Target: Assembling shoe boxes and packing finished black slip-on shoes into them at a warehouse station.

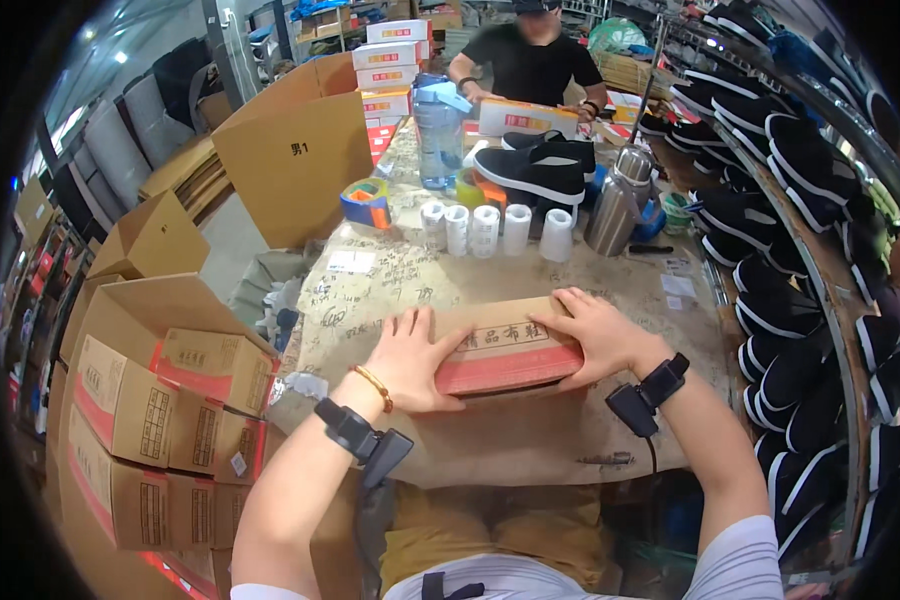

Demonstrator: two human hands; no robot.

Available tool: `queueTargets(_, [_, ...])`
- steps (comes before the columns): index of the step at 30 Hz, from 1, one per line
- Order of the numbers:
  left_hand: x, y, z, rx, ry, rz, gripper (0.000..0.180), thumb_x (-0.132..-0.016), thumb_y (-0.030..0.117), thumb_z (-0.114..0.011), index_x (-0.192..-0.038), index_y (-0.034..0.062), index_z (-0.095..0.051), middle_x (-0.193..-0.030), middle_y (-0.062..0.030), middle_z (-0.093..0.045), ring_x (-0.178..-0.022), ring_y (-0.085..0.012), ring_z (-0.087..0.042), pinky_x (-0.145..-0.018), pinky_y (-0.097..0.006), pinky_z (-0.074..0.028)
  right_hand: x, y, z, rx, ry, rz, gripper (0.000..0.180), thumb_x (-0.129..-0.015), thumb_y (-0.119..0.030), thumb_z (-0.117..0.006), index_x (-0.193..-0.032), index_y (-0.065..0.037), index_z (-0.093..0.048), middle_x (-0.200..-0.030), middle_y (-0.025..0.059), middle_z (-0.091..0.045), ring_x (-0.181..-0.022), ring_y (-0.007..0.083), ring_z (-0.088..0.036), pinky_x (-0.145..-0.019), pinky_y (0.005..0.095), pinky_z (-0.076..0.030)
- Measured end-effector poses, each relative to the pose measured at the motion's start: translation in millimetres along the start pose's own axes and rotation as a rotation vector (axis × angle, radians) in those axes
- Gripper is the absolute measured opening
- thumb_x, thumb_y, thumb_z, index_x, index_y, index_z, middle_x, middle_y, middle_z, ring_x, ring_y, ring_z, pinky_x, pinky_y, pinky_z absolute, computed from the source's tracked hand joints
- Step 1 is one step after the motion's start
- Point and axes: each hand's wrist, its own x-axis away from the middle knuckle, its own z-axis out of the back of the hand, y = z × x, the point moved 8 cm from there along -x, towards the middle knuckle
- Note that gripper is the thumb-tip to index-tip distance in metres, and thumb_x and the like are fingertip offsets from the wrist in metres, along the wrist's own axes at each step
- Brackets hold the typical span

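A brown and red shoebox (510, 371) with its lid on lies at the near part of the paper-covered table (390, 290). My left hand (410, 362) grips its left end, fingers spread over the top and thumb along the side. At the other end my right hand (598, 335) clasps the box, its thumb on the near side and fingers over the far corner. The box's contents are hidden.
Several white label rolls (485, 232) stand beyond the box, near a tape dispenser (367, 204), black shoes (535, 175), a steel flask (618, 205) and a blue bottle (438, 135). Left, a large carton (120, 430) holds shoeboxes. A shoe rack (785, 220) lines the right. Opposite, a person (535, 65) handles a box.
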Motion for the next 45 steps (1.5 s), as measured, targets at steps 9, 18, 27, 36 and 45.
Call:
queueTargets(9, [76,68,-27,-0.134,0.572,-0.271,0.080,-0.062,0.050,-0.079,-0.134,0.0260,-0.055,-0.150,-0.0091,-0.039,-0.141,-0.0287,-0.032,-0.110,-0.067,-0.013,112,75,-134,-1.663,0.628,-0.582,0.067,-0.090,-0.019,-0.060,-0.149,-0.008,-0.030,-0.148,0.0104,-0.039,-0.133,0.0274,-0.040,-0.111,0.0405,-0.033])
queueTargets(18, [241,36,-34,1.149,1.472,0.245,0.125,-0.061,0.033,-0.092,-0.150,0.0029,-0.010,-0.143,-0.0228,-0.038,-0.135,-0.0316,-0.036,-0.113,-0.047,-0.026,72,-88,-131,-1.987,0.510,-0.252,0.074,-0.091,-0.048,-0.053,-0.150,-0.011,-0.027,-0.143,0.0089,-0.044,-0.127,0.0290,-0.048,-0.104,0.0466,-0.043])
queueTargets(27, [475,78,-18,1.194,1.596,0.133,0.071,-0.088,0.050,-0.054,-0.141,0.0048,-0.041,-0.141,-0.0139,-0.046,-0.128,-0.0303,-0.045,-0.103,-0.046,-0.041,-24,-419,-88,-1.306,-0.146,0.966,0.071,-0.087,-0.032,-0.069,-0.145,-0.004,-0.038,-0.144,0.0229,-0.028,-0.132,0.0349,-0.038,-0.107,0.0412,-0.036])
queueTargets(36, [705,-43,-88,1.223,1.967,0.904,0.065,-0.090,0.047,-0.047,-0.139,0.0042,-0.042,-0.136,-0.0134,-0.052,-0.122,-0.0290,-0.051,-0.105,-0.042,-0.040,-7,-324,-128,-1.152,-0.247,0.519,0.031,-0.090,-0.017,-0.061,-0.115,0.000,-0.066,-0.110,0.0160,-0.064,-0.100,0.0263,-0.063,-0.087,0.0342,-0.050])
queueTargets(45, [715,-93,-128,1.483,1.592,1.215,0.060,-0.092,0.052,-0.044,-0.137,0.0123,-0.047,-0.133,-0.0056,-0.056,-0.121,-0.0242,-0.052,-0.101,-0.040,-0.042,15,-269,-153,-1.184,-0.098,0.222,0.022,-0.090,-0.012,-0.062,-0.105,0.002,-0.068,-0.097,0.0132,-0.068,-0.088,0.0221,-0.065,-0.080,0.0313,-0.051])
